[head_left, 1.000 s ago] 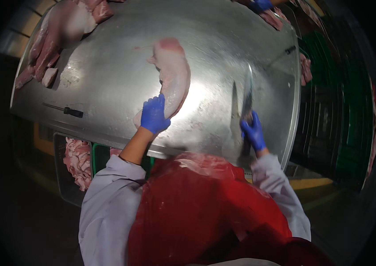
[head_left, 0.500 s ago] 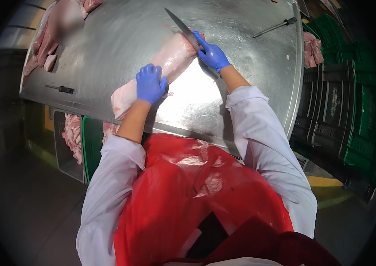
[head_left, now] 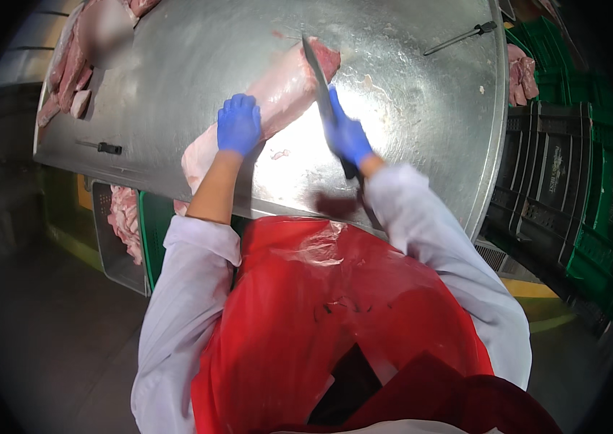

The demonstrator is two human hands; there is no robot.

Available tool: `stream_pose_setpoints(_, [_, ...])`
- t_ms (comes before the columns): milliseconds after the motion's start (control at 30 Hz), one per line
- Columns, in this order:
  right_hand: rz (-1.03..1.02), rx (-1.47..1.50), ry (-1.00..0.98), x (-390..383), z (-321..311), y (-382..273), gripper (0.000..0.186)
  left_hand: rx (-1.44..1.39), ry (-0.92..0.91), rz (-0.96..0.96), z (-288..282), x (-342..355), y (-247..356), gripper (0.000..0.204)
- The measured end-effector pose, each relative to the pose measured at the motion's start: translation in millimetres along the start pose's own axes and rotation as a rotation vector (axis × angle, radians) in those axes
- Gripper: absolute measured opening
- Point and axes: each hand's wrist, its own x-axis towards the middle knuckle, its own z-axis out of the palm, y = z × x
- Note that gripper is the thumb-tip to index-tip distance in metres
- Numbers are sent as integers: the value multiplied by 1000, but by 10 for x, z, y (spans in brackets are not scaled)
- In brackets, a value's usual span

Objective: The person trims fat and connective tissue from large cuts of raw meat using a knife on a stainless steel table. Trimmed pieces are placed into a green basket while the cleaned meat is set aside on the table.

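Note:
A long pale pink piece of meat (head_left: 284,83) lies diagonally on the steel table (head_left: 176,87). My left hand (head_left: 238,124), in a blue glove, grips it across its middle, fingers curled over the top. My right hand (head_left: 346,134), also gloved blue, holds a long knife (head_left: 315,69) by its handle, just right of the meat; the blade crosses the meat near its far, redder end. Small scraps (head_left: 279,154) sit beside the piece.
Meat pieces (head_left: 71,72) are piled at the left. Black-handled rods lie left (head_left: 107,148) and far right (head_left: 458,40). Bins of trimmings (head_left: 124,224) stand below the front edge. Black and green crates (head_left: 545,173), with more meat (head_left: 520,76), stand at the right.
The meat has turned from upright in view to diagonal. My right hand brought the knife up and left onto its far end, then drew slightly down. My left hand has shifted upward.

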Motion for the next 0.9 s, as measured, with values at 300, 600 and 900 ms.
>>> stream_pose_setpoints(300, [-25, 399, 142, -927, -778, 769, 80, 11, 90, 55, -25, 742, 854, 28])
stream_pose_setpoints(600, [-230, 613, 269, 410, -309, 123, 83, -60, -328, -287, -103, 1230, 1071, 35])
stream_pose_setpoints(900, [-172, 575, -78, -30, 164, 83, 81, -55, -301, -260, -76, 1224, 901, 31])
